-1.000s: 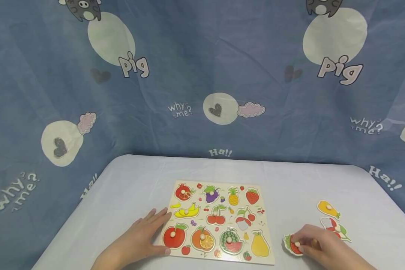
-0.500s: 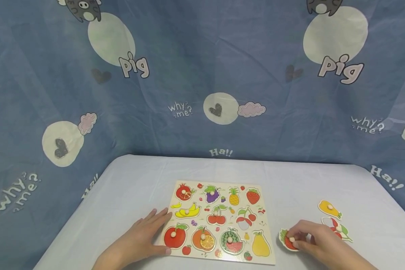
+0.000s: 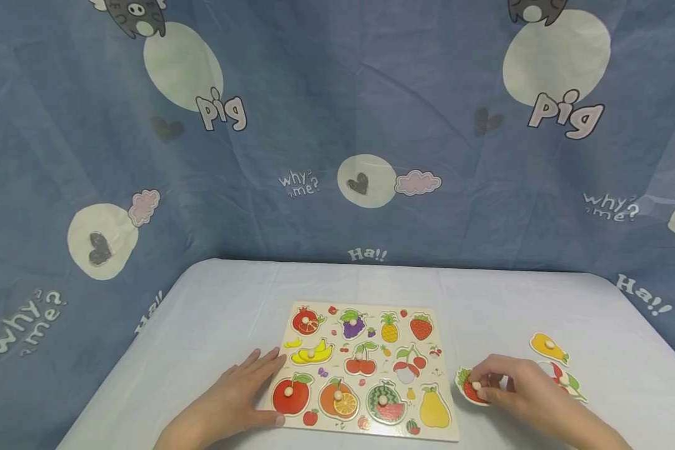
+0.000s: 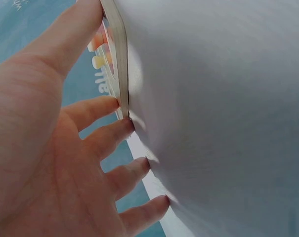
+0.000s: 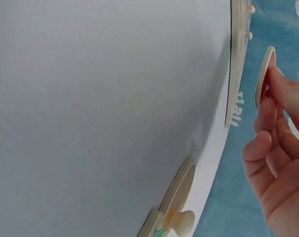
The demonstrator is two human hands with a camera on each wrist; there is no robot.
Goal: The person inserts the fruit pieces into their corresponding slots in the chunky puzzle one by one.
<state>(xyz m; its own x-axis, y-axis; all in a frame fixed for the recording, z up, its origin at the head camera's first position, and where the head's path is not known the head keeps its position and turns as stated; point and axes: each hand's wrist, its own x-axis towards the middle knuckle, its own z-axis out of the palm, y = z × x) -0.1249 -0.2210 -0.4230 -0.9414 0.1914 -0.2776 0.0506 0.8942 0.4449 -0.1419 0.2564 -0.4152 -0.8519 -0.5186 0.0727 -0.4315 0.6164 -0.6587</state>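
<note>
A wooden fruit puzzle board point(image 3: 382, 431) lies on the table, with several knobbed pieces seated in it. Its pineapple, strawberry, lychee and pear pictures show no knob. My left hand point(image 3: 230, 394) rests at the board's left side, fingers spread; the left wrist view shows the thumb and some fingertips against the board's edge point(image 4: 120, 64). Just right of the board, my right hand point(image 3: 517, 387) pinches a strawberry puzzle piece point(image 3: 464, 376) by its knob. The right wrist view has that strawberry piece point(image 5: 263, 81) held off the table, its picture partly hidden by fingers.
A yellow pear piece point(image 3: 542, 345) lies on the white table point(image 3: 484, 300) at the right. Beside it is a red and white fruit piece point(image 3: 568, 381) with a knob, partly behind my right hand. A blue printed cloth point(image 3: 292, 225) hangs behind the table.
My right hand has moved left and slightly away from me with the strawberry piece, towards the board's right edge. The left hand and the board have stayed in place.
</note>
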